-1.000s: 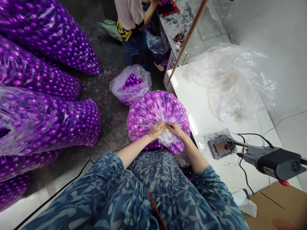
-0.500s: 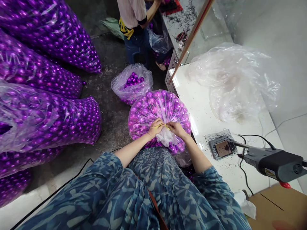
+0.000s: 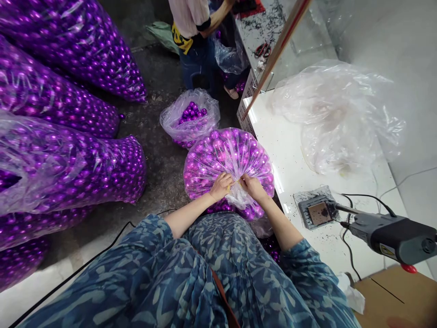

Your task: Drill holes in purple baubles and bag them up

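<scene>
A clear plastic bag (image 3: pixel 218 150) full of shiny purple balls stands in front of my lap, its mouth gathered into a bunched neck. Around that neck runs a thin yellow tie (image 3: pixel 235 182). My left hand (image 3: pixel 221 186) is closed on the tie from the left side. From the right, my right hand (image 3: pixel 251 186) pinches the tie's other side, fingers curled. Between and below my hands the bag's crumpled white end (image 3: pixel 239 199) sticks out toward me.
Large filled bags (image 3: pixel 78 159) of purple balls lie at the left. An open bag (image 3: pixel 189 118) sits behind mine. On the white table (image 3: pixel 287 173) at right are plastic bags (image 3: pixel 341 118) and a soldering-iron-like tool (image 3: pixel 385 232). A co-worker (image 3: pixel 193 41) stands ahead.
My hands have shifted slightly at the bag's neck, the left one turning over with its fingers curled. The yellow tie shows less between them. The view has moved slightly.
</scene>
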`<state>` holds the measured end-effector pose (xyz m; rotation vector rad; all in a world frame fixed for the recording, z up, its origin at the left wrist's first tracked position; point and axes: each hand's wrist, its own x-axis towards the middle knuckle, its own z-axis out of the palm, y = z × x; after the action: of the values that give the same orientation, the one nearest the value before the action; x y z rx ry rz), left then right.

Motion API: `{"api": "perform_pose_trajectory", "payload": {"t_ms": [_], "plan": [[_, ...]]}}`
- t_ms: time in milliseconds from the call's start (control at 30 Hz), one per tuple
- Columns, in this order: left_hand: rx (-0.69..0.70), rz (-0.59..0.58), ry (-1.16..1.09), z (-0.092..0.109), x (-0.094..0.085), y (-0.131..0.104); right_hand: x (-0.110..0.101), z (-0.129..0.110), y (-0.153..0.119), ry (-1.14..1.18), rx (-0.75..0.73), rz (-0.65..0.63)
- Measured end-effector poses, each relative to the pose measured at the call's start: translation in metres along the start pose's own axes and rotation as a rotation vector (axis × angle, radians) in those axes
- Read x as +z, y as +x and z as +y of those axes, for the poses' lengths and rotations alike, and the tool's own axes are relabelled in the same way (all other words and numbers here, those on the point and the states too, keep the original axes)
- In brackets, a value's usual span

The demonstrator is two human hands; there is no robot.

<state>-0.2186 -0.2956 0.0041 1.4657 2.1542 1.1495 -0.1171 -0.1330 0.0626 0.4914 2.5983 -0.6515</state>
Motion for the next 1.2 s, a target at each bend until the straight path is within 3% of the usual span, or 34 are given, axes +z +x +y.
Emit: {"api": "perform_pose_trajectory", "payload": {"t_ms": [500, 633, 767, 867, 933, 1033, 1200], "plan": [[-0.016, -0.116, 0.051, -0.002, 0.006, -0.020, 0.009, -0.015, 0.012, -0.100, 0.147, -0.076], [-0.021, -0.109, 0.063, -0.001, 0.009, -0.021, 0.013, -0.004, 0.008, 0.036, 0.171, 0.016], [0.073, -0.142, 0.103, -0.001, -0.002, -0.020, 0.018, 0.020, -0.012, 0.417, 0.189, 0.254], [0.121, -0.249, 0.195, -0.004, -0.011, -0.021, 0.035, 0.044, -0.034, 0.483, 0.321, 0.481], [0.096, -0.355, 0.240, -0.008, -0.012, -0.018, 0.055, 0.059, -0.048, 0.405, 0.375, 0.539], [0.042, -0.455, 0.278, -0.013, -0.009, -0.008, 0.088, 0.078, -0.061, 0.351, 0.227, 0.488], [0.011, -0.419, 0.287, -0.014, -0.002, 0.016, 0.114, 0.089, -0.061, 0.355, 0.190, 0.297]]}}
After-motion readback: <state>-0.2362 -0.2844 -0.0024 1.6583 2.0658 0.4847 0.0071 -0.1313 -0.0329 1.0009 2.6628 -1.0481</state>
